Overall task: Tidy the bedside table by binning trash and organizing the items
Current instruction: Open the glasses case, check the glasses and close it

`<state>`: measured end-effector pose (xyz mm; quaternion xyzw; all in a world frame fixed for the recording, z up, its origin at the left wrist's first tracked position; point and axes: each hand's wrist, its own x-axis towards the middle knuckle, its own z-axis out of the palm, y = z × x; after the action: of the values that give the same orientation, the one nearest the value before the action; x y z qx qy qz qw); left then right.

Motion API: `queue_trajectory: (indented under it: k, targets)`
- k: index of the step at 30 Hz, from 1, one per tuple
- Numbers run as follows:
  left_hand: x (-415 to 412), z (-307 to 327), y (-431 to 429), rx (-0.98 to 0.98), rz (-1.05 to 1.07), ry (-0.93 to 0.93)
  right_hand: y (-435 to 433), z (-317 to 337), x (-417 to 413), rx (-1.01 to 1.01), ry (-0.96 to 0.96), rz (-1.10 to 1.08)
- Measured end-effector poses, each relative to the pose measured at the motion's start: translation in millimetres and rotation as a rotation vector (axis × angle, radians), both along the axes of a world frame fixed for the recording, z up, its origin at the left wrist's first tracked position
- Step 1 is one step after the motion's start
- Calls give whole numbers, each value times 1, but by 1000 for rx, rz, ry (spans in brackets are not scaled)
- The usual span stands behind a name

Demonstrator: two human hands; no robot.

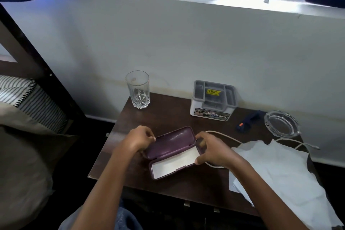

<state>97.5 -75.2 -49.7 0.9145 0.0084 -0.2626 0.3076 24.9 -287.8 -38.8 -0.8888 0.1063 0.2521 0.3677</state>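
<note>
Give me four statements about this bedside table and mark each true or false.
1. The purple case lies open, white lining showing. True.
2. The drinking glass lies on its side. False: it stands upright at the table's back left.
3. Both the left hand and the right hand are at the case's ends. True.
4. The glass ashtray sits left of the grey organizer. False: it sits to its right.

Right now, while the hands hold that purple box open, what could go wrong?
The white cable runs under the right hand, so moving the purple case might drag it. The white paper overhangs the table edge and could slide off. The glass stands at the back corner, easy to knock.
</note>
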Motion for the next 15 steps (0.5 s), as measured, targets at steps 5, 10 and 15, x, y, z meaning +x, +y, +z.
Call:
queue_trajectory:
  k: [5, 10, 15]
  targets:
    - [-5, -1, -8, 109, 19, -85, 0, -5, -2, -125, -17, 75]
    - [-10, 0, -11, 200, 18, -131, -1, -7, 0, -122, 0, 67]
    - [-8, -3, -8, 229, 41, -104, -15, -5, 5, -83, -64, -3]
